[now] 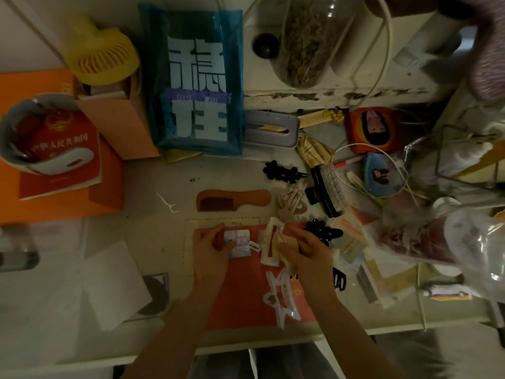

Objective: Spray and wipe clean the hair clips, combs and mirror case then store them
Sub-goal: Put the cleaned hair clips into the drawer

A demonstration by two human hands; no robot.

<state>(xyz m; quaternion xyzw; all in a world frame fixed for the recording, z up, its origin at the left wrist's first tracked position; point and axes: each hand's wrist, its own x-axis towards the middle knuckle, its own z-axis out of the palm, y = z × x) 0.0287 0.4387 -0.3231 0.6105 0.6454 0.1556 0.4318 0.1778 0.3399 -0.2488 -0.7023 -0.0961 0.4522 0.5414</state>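
Note:
My left hand (210,250) grips a small white and blue spray bottle (239,243) over a red sheet (240,299). My right hand (303,250) holds a beige cloth (284,248) against a cream rectangular hair clip (269,246). A clear star-shaped clip (278,299) lies on the red sheet below my hands. A brown wooden comb (232,200) lies above them. Near it lie a pink clip (291,202), a black flower clip (281,170), a large black claw clip (325,190) and another black clip (325,231) beside my right hand.
A blue bag (195,83) with white characters stands at the back. A red booklet (62,149) and orange folder (68,198) lie at left. A white paper (109,285) lies front left. Clutter with a plastic bag (437,236) and cables fills the right side.

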